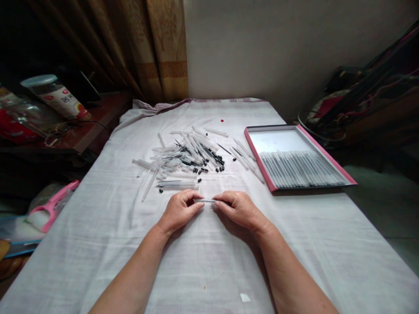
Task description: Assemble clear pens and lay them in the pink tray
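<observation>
Both of my hands rest on the white cloth near the table's front and pinch one clear pen barrel (205, 201) between them. My left hand (179, 211) grips its left end with curled fingers. My right hand (238, 208) holds the right end the same way. Just beyond my hands lies a loose pile of clear pen barrels, thin black refills and small black caps (183, 159). To the right stands a pink-edged tray (258, 159) with a row of assembled pens (303, 169) laid side by side in its near half.
The white cloth (209, 261) covers the whole table. A small red bit (222, 120) lies at the far end. A wooden shelf with a lidded jar (54, 97) stands at the left, and a pink-handled roller (49, 207) lies below it. Bags and cables crowd the right corner.
</observation>
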`<state>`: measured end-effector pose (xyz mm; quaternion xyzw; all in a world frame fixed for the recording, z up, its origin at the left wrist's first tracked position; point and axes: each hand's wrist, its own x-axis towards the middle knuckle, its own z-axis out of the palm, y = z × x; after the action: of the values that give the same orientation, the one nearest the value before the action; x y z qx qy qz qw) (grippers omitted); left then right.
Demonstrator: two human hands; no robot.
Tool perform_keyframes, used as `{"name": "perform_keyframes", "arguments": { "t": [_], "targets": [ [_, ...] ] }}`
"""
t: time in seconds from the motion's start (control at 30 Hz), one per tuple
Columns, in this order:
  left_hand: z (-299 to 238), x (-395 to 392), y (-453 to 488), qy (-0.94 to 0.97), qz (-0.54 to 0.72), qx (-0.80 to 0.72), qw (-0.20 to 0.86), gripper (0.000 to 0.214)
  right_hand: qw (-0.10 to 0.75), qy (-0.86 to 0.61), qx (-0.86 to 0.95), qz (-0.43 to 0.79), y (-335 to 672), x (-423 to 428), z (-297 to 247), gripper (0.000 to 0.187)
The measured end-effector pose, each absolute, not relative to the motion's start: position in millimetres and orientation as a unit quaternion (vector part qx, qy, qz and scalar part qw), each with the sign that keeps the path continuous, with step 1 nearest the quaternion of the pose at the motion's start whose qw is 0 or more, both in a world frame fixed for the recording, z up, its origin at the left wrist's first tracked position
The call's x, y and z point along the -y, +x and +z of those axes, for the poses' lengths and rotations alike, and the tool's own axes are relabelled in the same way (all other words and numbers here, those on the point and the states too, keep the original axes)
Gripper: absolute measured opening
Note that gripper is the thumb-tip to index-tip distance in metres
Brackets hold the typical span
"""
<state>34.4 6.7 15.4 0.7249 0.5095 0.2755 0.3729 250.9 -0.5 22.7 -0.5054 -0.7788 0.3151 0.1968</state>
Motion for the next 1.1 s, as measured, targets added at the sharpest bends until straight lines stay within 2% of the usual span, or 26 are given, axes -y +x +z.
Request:
{"name": "perform_keyframes", "arguments": {
  "t": [0.3,0.67,0.77,0.87,1.0,1.07,1.1],
  "targets": [
    [16,-7,33,0.72,0.261,-0.506,0.397,0.009,0.168,-0.503,0.793,0.298,244,0,20,0.025],
    [10,-10,37,0.702,0.277,-0.49,0.435,0.016,0.19,-0.514,0.782,0.296,232,2,20,0.026],
    [5,-12,35,0.648,0.312,-0.491,0.492,0.047,0.233,-0.526,0.763,0.295,236,2,16,0.025],
    [0,-14,32,0.597,0.36,-0.473,0.538,0.076,0.33,-0.558,0.718,0.252,257,-2,17,0.025],
    [-3,-14,31,0.585,0.386,-0.468,0.538,0.073,0.483,-0.623,0.594,0.161,317,-13,24,0.029],
    [-4,-13,31,0.604,0.378,-0.477,0.513,0.062,0.506,-0.678,0.519,0.124,356,-20,26,0.033],
    [-4,-12,32,0.618,0.371,-0.483,0.497,0.055,0.491,-0.709,0.496,0.1,376,-23,27,0.035]
  ]
}}
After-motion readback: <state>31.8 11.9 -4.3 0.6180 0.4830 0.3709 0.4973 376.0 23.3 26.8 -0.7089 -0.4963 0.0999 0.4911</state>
